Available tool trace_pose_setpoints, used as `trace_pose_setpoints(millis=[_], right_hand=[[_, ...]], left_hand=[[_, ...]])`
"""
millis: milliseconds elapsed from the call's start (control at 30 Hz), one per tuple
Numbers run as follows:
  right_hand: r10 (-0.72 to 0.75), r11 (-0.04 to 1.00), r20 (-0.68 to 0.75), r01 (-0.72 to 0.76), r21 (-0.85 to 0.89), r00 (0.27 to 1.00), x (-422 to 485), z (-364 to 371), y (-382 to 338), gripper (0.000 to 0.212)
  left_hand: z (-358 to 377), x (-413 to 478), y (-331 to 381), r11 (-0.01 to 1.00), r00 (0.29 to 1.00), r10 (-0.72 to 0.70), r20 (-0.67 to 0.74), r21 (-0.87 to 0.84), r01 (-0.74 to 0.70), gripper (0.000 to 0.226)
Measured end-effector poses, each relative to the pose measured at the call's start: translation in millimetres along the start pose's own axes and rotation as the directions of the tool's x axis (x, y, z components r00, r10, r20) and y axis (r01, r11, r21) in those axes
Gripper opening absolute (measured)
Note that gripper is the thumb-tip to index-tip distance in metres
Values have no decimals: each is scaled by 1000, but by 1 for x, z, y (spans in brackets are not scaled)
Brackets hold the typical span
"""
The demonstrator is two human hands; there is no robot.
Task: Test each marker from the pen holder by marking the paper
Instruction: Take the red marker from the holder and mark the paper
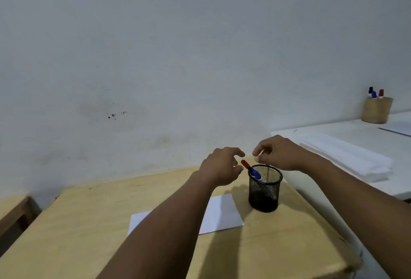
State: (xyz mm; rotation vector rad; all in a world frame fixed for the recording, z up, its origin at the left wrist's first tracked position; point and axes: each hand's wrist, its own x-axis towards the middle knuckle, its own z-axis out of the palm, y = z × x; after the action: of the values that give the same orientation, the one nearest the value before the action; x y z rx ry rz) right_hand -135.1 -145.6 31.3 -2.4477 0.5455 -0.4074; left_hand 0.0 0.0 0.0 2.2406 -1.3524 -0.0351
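A black mesh pen holder (264, 192) stands on the wooden table (77, 234), to the right of a white sheet of paper (222, 214). A red-capped marker (245, 164) and a blue-capped marker (256, 174) lean out of its left rim. My left hand (222, 165) hovers just left of the red cap, fingers spread and holding nothing. My right hand (280, 152) hangs above the holder's far rim, fingers loosely curled and apart, with nothing in it. My left forearm covers the middle of the paper.
A white table (333, 132) adjoins on the right, bearing a stack of white sheets (347, 158) and a woven holder (376, 109) with three markers. A wall runs close behind. Another wooden surface (11, 209) lies at the far left.
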Motion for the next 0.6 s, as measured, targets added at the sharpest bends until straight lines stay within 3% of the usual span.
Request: trace_pose_setpoints(millis=[200,333,400,500,600], right_hand=[[63,997,-1,-63,34,998,26,11,15,11],[47,988,-15,-44,147,999,42,12,11,10],[33,970,-2,-32,243,999,50,14,-1,14],[-9,948,89,-20,317,996,61,19,-28,26],[-85,936,238,-4,352,968,71,28,-57,24]], left_hand=[[11,21,-5,999,1000,18,-17,-51,-19,19],[-3,28,-14,961,995,-55,-86,-275,30,12],[-25,27,-25,882,985,-135,-106,-466,71,13],[-63,16,-48,655,969,-242,-57,-746,120,17],[-91,-6,-76,460,948,-318,-4,-875,151,14]])
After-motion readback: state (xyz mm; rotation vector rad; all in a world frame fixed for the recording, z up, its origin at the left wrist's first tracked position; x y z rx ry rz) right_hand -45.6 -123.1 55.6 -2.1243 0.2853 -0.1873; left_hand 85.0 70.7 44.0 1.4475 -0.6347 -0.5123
